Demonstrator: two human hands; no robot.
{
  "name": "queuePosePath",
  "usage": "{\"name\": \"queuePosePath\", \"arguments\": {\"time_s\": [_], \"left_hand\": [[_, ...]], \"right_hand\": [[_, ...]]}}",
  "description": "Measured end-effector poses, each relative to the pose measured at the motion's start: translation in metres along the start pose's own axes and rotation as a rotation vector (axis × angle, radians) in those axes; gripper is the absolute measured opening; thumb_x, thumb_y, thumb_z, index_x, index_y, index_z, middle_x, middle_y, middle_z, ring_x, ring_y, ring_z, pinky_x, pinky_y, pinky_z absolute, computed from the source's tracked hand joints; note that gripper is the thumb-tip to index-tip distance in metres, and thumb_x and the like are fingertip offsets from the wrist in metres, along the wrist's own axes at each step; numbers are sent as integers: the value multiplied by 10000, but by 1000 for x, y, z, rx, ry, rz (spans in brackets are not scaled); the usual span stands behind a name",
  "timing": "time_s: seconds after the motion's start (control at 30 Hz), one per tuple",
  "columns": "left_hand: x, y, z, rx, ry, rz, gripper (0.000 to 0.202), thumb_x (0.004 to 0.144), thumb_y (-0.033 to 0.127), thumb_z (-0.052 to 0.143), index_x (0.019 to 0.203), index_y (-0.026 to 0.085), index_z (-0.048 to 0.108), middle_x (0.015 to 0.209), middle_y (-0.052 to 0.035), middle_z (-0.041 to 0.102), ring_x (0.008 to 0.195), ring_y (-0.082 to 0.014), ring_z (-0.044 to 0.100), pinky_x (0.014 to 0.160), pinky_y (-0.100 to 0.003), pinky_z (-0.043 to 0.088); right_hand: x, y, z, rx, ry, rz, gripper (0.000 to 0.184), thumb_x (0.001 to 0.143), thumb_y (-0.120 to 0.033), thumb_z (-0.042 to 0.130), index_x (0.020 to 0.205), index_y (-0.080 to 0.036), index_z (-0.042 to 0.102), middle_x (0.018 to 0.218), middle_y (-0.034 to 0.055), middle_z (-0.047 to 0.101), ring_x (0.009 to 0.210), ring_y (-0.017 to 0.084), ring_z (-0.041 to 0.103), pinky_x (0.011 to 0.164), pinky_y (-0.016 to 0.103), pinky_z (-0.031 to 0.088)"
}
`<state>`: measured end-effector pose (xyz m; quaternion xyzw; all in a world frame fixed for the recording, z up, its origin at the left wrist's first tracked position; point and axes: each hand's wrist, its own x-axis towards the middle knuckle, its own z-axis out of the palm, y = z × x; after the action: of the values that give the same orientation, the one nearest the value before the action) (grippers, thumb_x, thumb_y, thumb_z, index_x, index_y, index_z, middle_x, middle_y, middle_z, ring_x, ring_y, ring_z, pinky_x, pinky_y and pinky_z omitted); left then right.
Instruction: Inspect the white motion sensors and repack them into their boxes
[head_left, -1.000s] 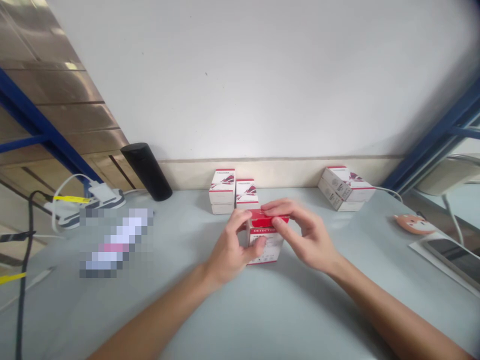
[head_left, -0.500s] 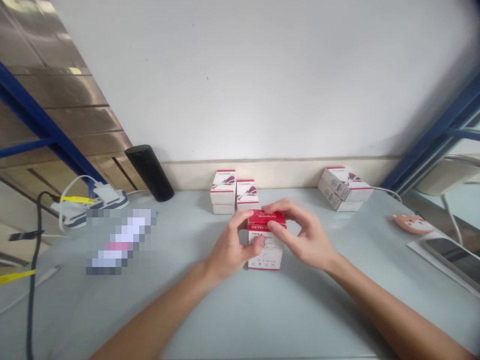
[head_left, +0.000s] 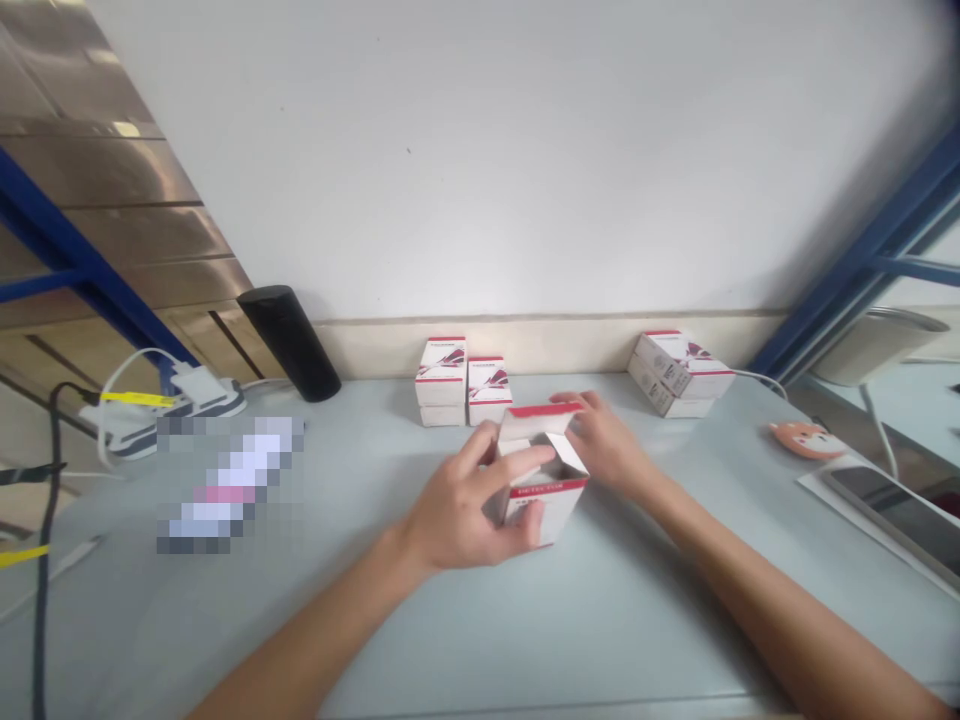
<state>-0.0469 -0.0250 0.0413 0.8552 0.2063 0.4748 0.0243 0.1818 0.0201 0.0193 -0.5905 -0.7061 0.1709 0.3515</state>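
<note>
Cardboard detector box [head_left: 541, 492], its top flaps open, is grasped between the left hand [head_left: 465, 510] and right hand [head_left: 604, 440]; stacked white cartons [head_left: 441, 382] and a black cylindrical flask [head_left: 289, 342] stand behind on the pale tabletop [head_left: 637, 620].

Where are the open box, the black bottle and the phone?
open box [head_left: 559, 510], head view, front panel
black bottle [head_left: 289, 342], head view, middle of its body
phone [head_left: 892, 515], head view, screen
</note>
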Motion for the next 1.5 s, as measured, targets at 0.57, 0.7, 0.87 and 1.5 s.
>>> {"name": "queuePosePath", "arguments": {"time_s": [0.57, 0.7, 0.87, 1.5], "left_hand": [[-9, -23, 6, -81, 114, -154, 640, 846, 227, 747, 1307, 316, 313, 1032, 13, 602, 811, -134, 650, 716, -289, 563], [-8, -17, 4, -92, 109, -208, 568, 858, 254, 766, 1280, 301, 388, 965, 12, 625, 788, -150, 675, 670, -282, 562], [-1, 1, -3, -64, -26, -346, 256, 871, 336, 772, 936, 240, 544, 842, 5, 623, 702, -155, 656, 624, -289, 550], [3, 6, -5, 277, -16, -15, 291, 948, 383, 692, 769, 195, 562, 840, -30, 632, 637, -122, 602, 564, -237, 499]], "right_hand": [[6, -9, -33, 176, 239, -145, 210, 917, -409, 713, 1047, -246, 689, 1018, 47, 712, 819, 200, 655, 780, 365, 544], [-20, -49, -43, 413, 335, -404, 193, 940, -360, 738, 1095, -271, 664, 1029, 50, 719, 867, 210, 674, 802, 383, 567], [-38, -68, -36, 140, 131, -730, 230, 956, -220, 715, 1155, -293, 623, 1021, 35, 762, 845, 216, 707, 778, 393, 538], [-42, -71, -66, -107, 91, -637, 228, 932, -158, 659, 1136, -258, 686, 1007, 47, 746, 970, 262, 663, 856, 442, 492]]}}
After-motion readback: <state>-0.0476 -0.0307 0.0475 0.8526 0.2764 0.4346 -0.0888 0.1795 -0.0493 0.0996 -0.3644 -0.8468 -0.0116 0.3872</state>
